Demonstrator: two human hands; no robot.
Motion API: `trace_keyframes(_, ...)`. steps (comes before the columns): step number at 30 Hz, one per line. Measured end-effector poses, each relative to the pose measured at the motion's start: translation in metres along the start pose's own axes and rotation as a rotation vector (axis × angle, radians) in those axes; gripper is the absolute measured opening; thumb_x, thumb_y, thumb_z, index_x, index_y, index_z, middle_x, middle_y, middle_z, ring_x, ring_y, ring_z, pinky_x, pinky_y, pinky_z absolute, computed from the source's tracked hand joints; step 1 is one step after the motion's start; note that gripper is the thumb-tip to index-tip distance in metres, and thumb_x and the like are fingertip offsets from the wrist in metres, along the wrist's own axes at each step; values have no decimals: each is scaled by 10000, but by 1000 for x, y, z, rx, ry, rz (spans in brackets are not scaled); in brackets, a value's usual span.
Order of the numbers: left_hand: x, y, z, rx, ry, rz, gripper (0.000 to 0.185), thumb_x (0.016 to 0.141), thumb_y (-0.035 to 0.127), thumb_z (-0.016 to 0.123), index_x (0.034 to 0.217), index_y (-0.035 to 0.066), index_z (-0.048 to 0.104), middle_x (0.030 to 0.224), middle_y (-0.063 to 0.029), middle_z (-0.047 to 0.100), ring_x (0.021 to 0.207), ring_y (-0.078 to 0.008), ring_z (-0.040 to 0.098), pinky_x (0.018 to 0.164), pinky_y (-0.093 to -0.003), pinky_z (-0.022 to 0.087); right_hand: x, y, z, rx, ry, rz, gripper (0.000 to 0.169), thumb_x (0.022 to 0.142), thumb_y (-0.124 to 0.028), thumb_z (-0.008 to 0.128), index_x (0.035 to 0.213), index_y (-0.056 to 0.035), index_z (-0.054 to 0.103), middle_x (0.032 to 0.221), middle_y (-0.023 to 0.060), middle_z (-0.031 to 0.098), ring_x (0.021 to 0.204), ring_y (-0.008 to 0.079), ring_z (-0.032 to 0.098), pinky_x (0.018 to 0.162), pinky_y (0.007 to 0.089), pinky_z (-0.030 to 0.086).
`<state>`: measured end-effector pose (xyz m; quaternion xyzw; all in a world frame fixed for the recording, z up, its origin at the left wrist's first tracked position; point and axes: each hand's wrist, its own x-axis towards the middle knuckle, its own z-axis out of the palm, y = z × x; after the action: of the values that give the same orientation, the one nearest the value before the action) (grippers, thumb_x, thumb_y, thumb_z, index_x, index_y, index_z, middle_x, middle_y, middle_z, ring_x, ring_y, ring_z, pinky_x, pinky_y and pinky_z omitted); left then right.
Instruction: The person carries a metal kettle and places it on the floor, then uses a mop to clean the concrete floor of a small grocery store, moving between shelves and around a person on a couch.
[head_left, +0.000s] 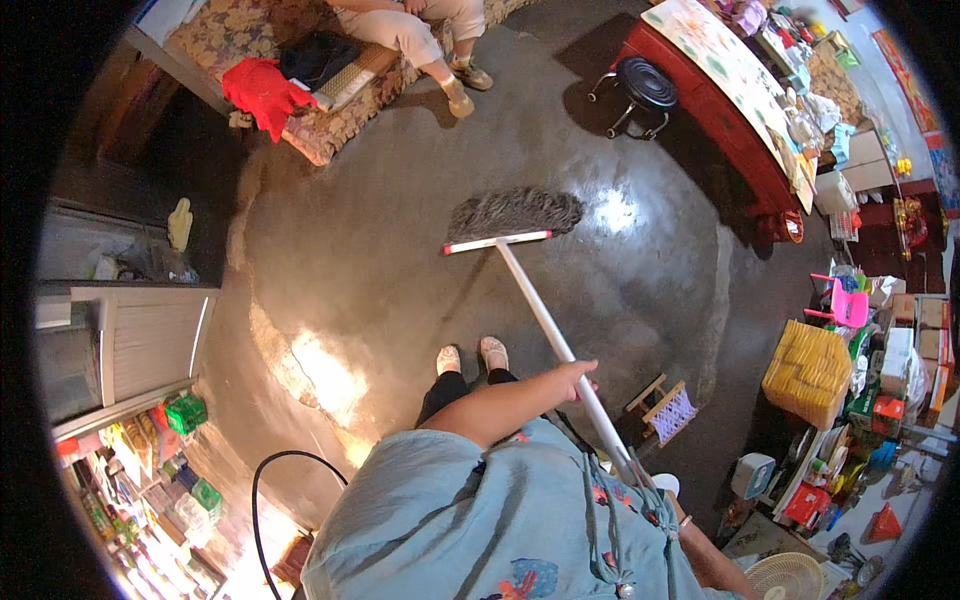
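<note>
A flat mop with a grey shaggy head (514, 212) lies on the smooth dark floor (375, 195) in front of my feet. Its pale handle (541, 311) slants down to the right towards my body. Around the middle of that handle my left hand (579, 379) is closed. The handle's upper end goes behind the cords of my light blue top. My right or other forearm, with a bracelet, shows at the lower right, but its hand is hidden by the clothing.
A person sits on a floral sofa (319, 146) beside a red cloth (262, 94). A black round stool (646, 82) stands against a red counter (712, 112). A small folding stool (670, 412), a yellow stack (808, 373) and shelves line the right; shelves also stand lower left.
</note>
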<state>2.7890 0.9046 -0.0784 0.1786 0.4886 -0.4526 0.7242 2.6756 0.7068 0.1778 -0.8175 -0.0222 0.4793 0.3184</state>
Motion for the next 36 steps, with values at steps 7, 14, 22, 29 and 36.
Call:
trace_keyframes(7, -29, 20, -33, 14, 128, 356, 192, 755, 82, 592, 918, 21, 512, 702, -87, 589, 632, -212, 605, 543, -384, 520, 40, -78, -32, -278, -191, 6, 724, 751, -121, 588, 1369, -150, 212, 983, 150, 599, 856, 304, 603, 769, 359, 474)
trace_keyframes(14, -59, 102, -151, -329, 218, 647, 175, 751, 68, 596, 904, 4, 540, 748, -94, 603, 683, -210, 619, 539, -354, 507, 163, -164, -24, -826, -382, -282, 829, 725, -67, 567, 1382, -179, 74, 860, 232, 589, 756, 367, 606, 628, 427, 486)
trace_keyframes(22, -114, 69, -307, -922, 303, 929, 142, 775, 74, 587, 874, -17, 542, 746, -142, 583, 642, -250, 592, 550, -380, 518, 221, -286, 72, -1148, -660, -531, 825, 695, -48, 556, 1372, -131, 92, 840, 251, 578, 759, 391, 590, 653, 445, 473)
trace_keyframes(29, -120, 5, -389, -1183, 454, 887, 147, 800, 46, 532, 922, -20, 482, 726, -133, 552, 637, -257, 583, 561, -369, 533, 250, -283, 137, -1083, -682, -704, 763, 664, -22, 540, 1350, -183, 246, 853, 248, 571, 790, 393, 576, 692, 441, 461)
trace_keyframes(36, -120, 23, -302, -964, 133, 847, 132, 802, 71, 540, 855, -40, 491, 736, -160, 559, 705, -326, 599, 649, -444, 524, 235, -247, 42, -1032, -453, -708, 712, 657, -8, 538, 1314, -195, 337, 796, 164, 559, 690, 350, 575, 638, 418, 477)
